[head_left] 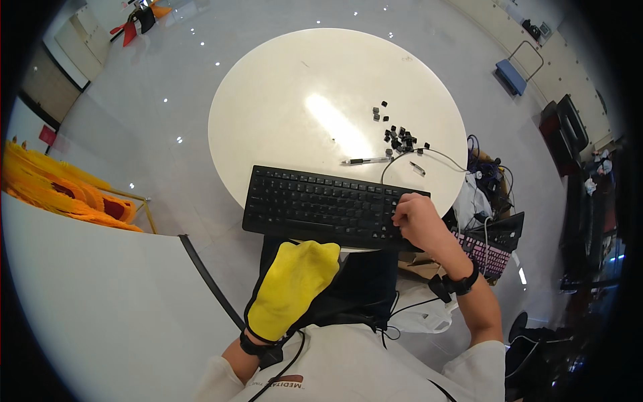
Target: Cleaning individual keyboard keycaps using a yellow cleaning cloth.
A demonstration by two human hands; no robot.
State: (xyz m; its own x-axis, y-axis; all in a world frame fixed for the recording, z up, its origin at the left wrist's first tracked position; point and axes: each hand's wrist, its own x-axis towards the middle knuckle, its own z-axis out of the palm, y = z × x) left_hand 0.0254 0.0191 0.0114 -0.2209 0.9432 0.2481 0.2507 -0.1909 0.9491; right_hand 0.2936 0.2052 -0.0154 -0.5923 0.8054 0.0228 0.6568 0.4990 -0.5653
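Observation:
A black keyboard [311, 201] lies on the near edge of the round cream table [268, 94]. My right hand [412, 214] is at the keyboard's right end, fingers curled together over the keys; whatever is between them is hidden. My left hand [291, 288] is covered by a yellow cloth mitt with dark trim, just below the keyboard's near edge, so its fingers are hidden. Beyond the keyboard are several loose black keycaps [402, 139], a black pen [365, 161], a small clear item [417, 169] and a thin cable [435, 152].
Right of the table are tangled cables [485, 171], a pink-keyed keyboard [489, 258] and a white plastic bag [422, 311]. A blue trolley [510, 77] and dark furniture [562, 141] stand farther right. A white panel [114, 288] and orange-yellow plush objects [63, 194] are at left.

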